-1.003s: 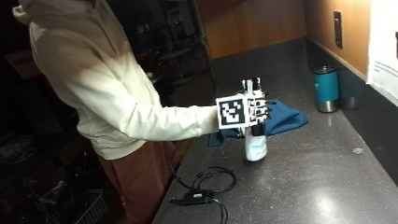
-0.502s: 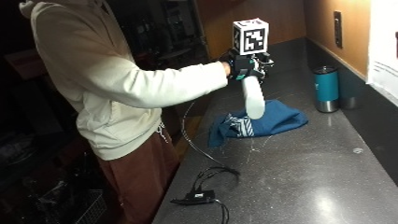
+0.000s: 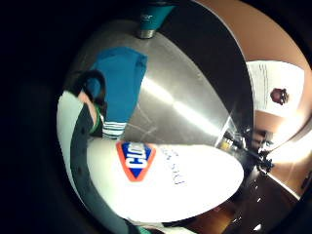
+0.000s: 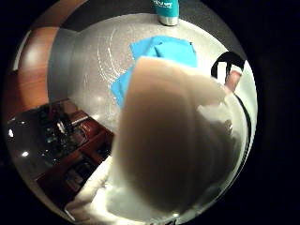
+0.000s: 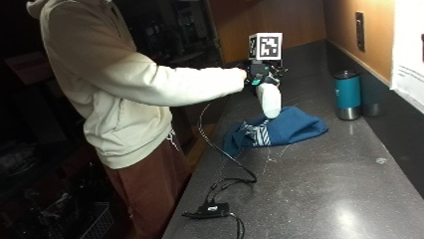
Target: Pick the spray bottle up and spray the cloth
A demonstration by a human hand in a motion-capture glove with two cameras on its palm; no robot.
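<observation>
In the outside view my gloved right hand (image 5: 260,78) grips a white spray bottle (image 5: 269,101) and holds it up in the air above the blue cloth (image 5: 286,129). The cloth lies crumpled on the dark counter (image 5: 318,184), with a striped band showing at its near side. The bottle (image 3: 165,180) fills much of the little finger side palm view, showing a red and blue label, with the blue cloth (image 3: 119,83) beyond it on the counter. In the thumb side palm view the bottle (image 4: 173,140) hides most of the cloth (image 4: 164,51).
A teal tumbler (image 5: 347,94) stands at the back of the counter near the wall. A black cable and small black box (image 5: 211,209) lie by the counter's near edge. Paper sheets (image 5: 409,55) hang on the wall at right.
The hand lifted the bottle off the counter beside the cloth and raised it high; since half a second ago it has come slightly lower and holds above the cloth.
</observation>
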